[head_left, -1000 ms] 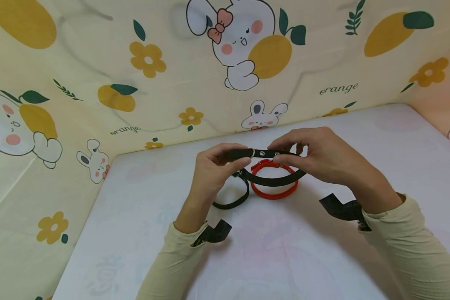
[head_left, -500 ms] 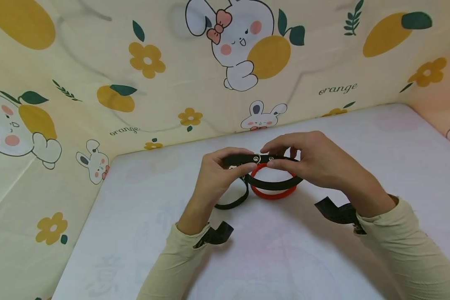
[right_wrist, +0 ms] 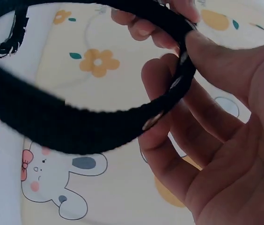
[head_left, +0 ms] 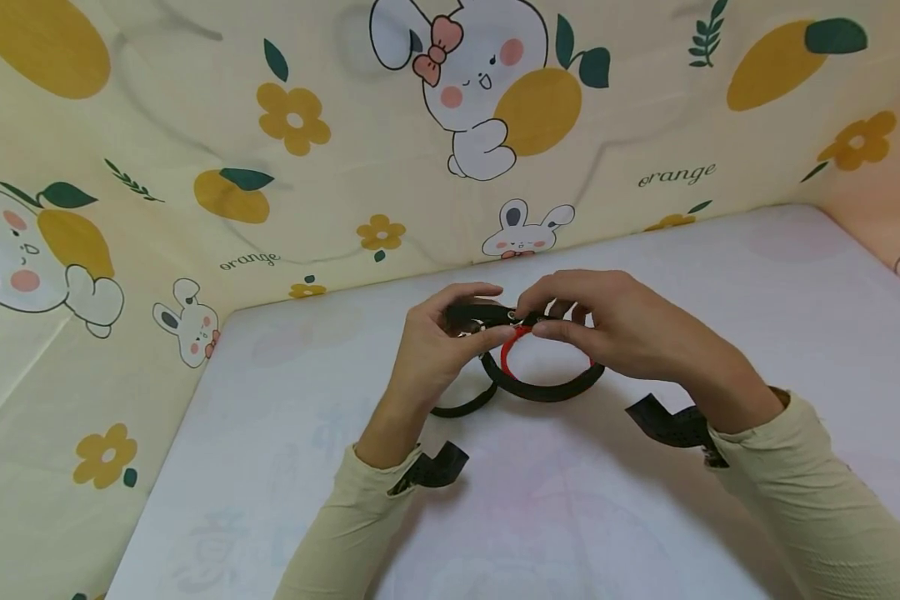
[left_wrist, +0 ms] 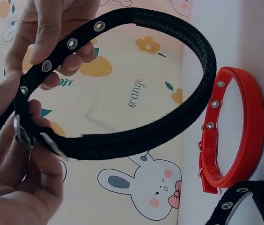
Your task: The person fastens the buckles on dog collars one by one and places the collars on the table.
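Note:
A black pet collar [head_left: 547, 392] is held up in a loop above the table by both hands. My left hand [head_left: 437, 343] grips its buckle end; the metal buckle [left_wrist: 23, 132] shows by the fingers in the left wrist view. With thumb and fingers, my right hand [head_left: 607, 323] pinches the strap close to the buckle, where a row of metal eyelets [left_wrist: 72, 44] runs. The right wrist view shows the black collar [right_wrist: 85, 133] large and partly blurred. Below it on the table lie a red collar [left_wrist: 254, 124] and a second black collar [head_left: 461, 411], both partly hidden in the head view.
The white table [head_left: 540, 517] reaches a patterned backdrop [head_left: 330, 167] printed with rabbits and oranges at the back and left. Dark straps [head_left: 671, 421] stick out from the sleeve cuffs near both wrists.
My right hand has moved slightly left, closer to the left hand. The held collar's loop has tilted, its lower edge dropping and covering more of the red collar.

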The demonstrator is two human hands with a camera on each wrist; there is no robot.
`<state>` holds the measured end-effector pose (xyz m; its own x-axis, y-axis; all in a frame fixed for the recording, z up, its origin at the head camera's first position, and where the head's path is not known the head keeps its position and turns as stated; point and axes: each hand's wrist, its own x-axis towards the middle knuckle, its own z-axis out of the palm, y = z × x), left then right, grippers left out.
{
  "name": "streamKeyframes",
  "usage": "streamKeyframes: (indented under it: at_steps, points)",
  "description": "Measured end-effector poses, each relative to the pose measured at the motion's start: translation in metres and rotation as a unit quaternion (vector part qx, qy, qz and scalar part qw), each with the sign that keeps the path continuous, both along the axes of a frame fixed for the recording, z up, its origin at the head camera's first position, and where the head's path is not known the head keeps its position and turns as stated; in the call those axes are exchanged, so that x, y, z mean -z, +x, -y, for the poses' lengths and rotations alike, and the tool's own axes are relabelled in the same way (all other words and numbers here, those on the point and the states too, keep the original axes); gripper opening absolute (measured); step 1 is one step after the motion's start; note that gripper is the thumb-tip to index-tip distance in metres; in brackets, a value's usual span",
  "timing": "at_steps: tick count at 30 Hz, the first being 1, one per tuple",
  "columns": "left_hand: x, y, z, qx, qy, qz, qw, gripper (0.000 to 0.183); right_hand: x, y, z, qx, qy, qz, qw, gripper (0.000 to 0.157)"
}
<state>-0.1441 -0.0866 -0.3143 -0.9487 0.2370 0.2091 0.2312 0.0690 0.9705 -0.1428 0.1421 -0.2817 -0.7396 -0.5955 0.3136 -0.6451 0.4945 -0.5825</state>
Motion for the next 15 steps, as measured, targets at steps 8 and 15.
streamKeyframes:
  at_steps: [8,15]
  points:
    - [-0.0009,-0.0028,0.0031,-0.016,-0.01,0.018,0.9997,0.042,-0.0047,0.0006,-0.0021,0.048,-0.018,0.02,0.998,0.021]
    - [-0.0012,-0.0023,0.0033,-0.043,-0.011,0.027,0.9987,0.029,-0.006,-0.0007,-0.0023,0.058,-0.033,0.046,0.997,0.021]
